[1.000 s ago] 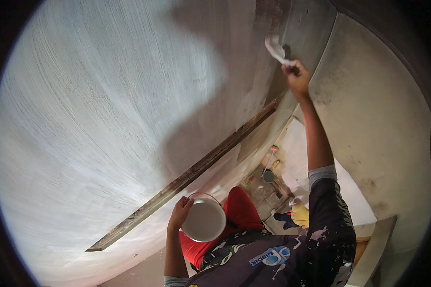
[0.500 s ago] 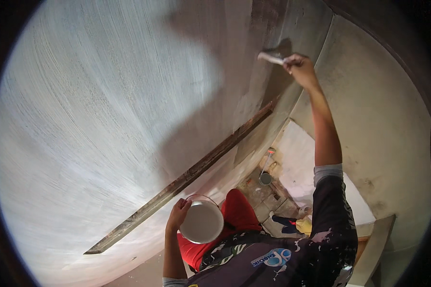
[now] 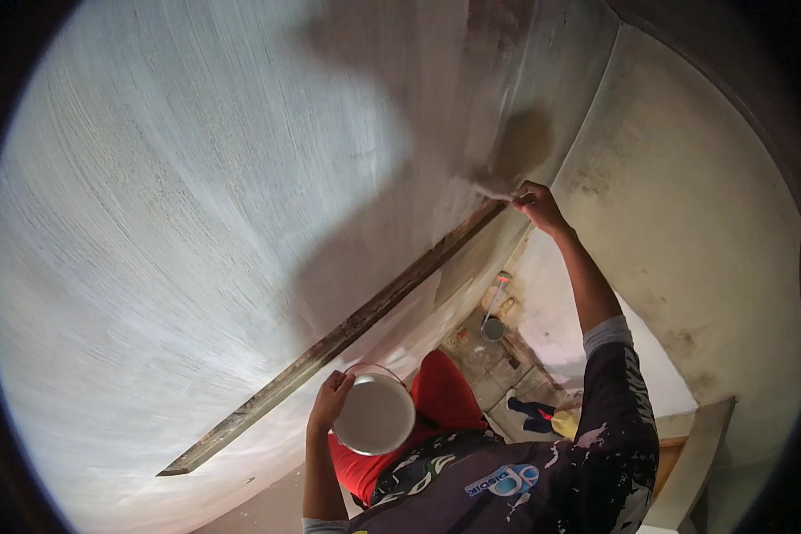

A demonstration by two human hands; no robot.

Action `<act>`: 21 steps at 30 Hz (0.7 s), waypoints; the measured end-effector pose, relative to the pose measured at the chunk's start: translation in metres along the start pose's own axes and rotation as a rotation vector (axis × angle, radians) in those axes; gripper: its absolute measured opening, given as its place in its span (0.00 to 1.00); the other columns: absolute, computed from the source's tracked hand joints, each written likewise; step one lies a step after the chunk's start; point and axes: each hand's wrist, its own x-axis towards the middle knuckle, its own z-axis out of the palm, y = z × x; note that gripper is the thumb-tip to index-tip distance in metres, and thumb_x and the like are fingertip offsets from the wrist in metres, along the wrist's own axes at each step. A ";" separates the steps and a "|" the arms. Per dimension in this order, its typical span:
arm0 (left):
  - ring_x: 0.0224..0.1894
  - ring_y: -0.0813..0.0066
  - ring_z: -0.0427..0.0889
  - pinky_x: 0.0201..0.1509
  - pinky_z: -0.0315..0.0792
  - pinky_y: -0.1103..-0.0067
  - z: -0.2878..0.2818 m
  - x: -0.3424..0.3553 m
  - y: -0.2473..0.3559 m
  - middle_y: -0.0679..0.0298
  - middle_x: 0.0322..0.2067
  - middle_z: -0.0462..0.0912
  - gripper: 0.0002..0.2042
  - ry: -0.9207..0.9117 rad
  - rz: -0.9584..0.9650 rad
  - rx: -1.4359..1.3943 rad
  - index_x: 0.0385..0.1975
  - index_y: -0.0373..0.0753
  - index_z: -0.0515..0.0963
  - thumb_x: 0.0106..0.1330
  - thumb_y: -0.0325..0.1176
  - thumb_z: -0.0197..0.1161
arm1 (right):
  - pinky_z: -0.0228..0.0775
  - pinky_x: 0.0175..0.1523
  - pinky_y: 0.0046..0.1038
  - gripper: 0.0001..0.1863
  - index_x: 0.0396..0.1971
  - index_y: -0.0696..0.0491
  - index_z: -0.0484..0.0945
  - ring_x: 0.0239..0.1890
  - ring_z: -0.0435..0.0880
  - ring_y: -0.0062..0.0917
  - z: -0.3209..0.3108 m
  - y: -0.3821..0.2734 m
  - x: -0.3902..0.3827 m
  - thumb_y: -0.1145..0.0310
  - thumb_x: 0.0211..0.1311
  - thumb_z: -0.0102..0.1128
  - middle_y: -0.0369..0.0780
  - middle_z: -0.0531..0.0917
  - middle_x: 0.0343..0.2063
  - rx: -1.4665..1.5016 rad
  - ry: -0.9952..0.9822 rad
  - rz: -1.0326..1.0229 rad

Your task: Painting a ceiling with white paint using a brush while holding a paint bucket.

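Note:
My right hand is closed around the handle of a paintbrush, its bristles pointing left at the wall just above the far end of a wooden ledge. The bristles look smeared by motion. Close to my body, my left hand grips the rim of a round paint bucket, its thin wire handle up along the far side. Pale paint or its light inside fills the bucket's mouth. Broad whitish brush streaks cover much of the wall, with a darker patch towards the corner.
Below, a small grey bucket and a long-handled tool with an orange head rest on the tiled floor. Another person in yellow and dark clothes is down there. At right stand a second wall and a wooden frame.
My right hand has swept the paintbrush down the wall, from well above the ledge to its far end. The left hand and the paint bucket stay nearly still.

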 end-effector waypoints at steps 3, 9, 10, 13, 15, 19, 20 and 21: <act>0.31 0.82 0.68 0.35 0.66 0.81 -0.001 0.001 -0.004 0.70 0.27 0.73 0.16 -0.006 -0.014 0.034 0.32 0.35 0.73 0.70 0.44 0.58 | 0.70 0.38 0.24 0.07 0.33 0.55 0.81 0.31 0.78 0.17 -0.008 -0.028 -0.003 0.73 0.53 0.63 0.37 0.83 0.29 -0.281 -0.078 0.125; 0.31 0.82 0.68 0.36 0.66 0.81 0.008 0.005 0.003 0.70 0.27 0.73 0.16 -0.040 0.016 -0.023 0.32 0.35 0.73 0.71 0.44 0.58 | 0.68 0.33 0.21 0.01 0.27 0.54 0.81 0.26 0.76 0.14 -0.086 -0.088 0.067 0.75 0.55 0.62 0.33 0.81 0.22 -0.196 0.157 -0.345; 0.31 0.82 0.68 0.35 0.66 0.82 0.006 0.004 0.000 0.71 0.27 0.73 0.16 -0.033 0.016 -0.015 0.32 0.35 0.73 0.71 0.44 0.58 | 0.68 0.33 0.21 0.01 0.27 0.54 0.81 0.26 0.76 0.14 -0.088 -0.103 0.067 0.75 0.55 0.62 0.33 0.81 0.22 -0.189 0.152 -0.344; 0.31 0.83 0.68 0.35 0.65 0.82 0.004 0.005 -0.001 0.71 0.27 0.72 0.16 -0.029 -0.008 0.000 0.32 0.35 0.72 0.70 0.44 0.58 | 0.64 0.31 0.17 0.02 0.28 0.53 0.81 0.25 0.73 0.11 -0.093 -0.135 0.065 0.77 0.59 0.62 0.28 0.78 0.21 0.124 0.294 -0.300; 0.31 0.83 0.67 0.35 0.65 0.82 0.004 0.005 -0.004 0.71 0.27 0.72 0.16 -0.025 -0.034 0.009 0.31 0.35 0.72 0.70 0.44 0.58 | 0.63 0.31 0.17 0.02 0.29 0.53 0.80 0.24 0.71 0.10 -0.089 -0.140 0.062 0.76 0.61 0.63 0.26 0.76 0.20 0.301 0.400 -0.285; 0.31 0.82 0.68 0.35 0.65 0.81 0.005 0.007 -0.008 0.71 0.26 0.72 0.16 -0.028 -0.007 -0.004 0.31 0.35 0.72 0.70 0.44 0.58 | 0.63 0.32 0.17 0.04 0.28 0.54 0.78 0.24 0.69 0.10 -0.036 -0.104 0.067 0.74 0.60 0.64 0.26 0.74 0.20 0.232 0.481 -0.464; 0.31 0.82 0.68 0.35 0.66 0.81 0.004 0.005 -0.005 0.71 0.26 0.72 0.16 -0.023 -0.007 0.007 0.31 0.35 0.72 0.70 0.44 0.58 | 0.63 0.33 0.17 0.04 0.28 0.54 0.77 0.25 0.69 0.10 -0.021 -0.092 0.059 0.75 0.61 0.64 0.26 0.74 0.20 0.250 0.466 -0.471; 0.31 0.82 0.68 0.35 0.66 0.81 0.006 0.005 0.000 0.71 0.26 0.72 0.16 -0.022 -0.005 0.004 0.31 0.35 0.72 0.70 0.44 0.58 | 0.64 0.34 0.17 0.05 0.27 0.54 0.76 0.27 0.70 0.10 -0.010 -0.079 0.053 0.75 0.61 0.63 0.26 0.74 0.21 0.263 0.455 -0.482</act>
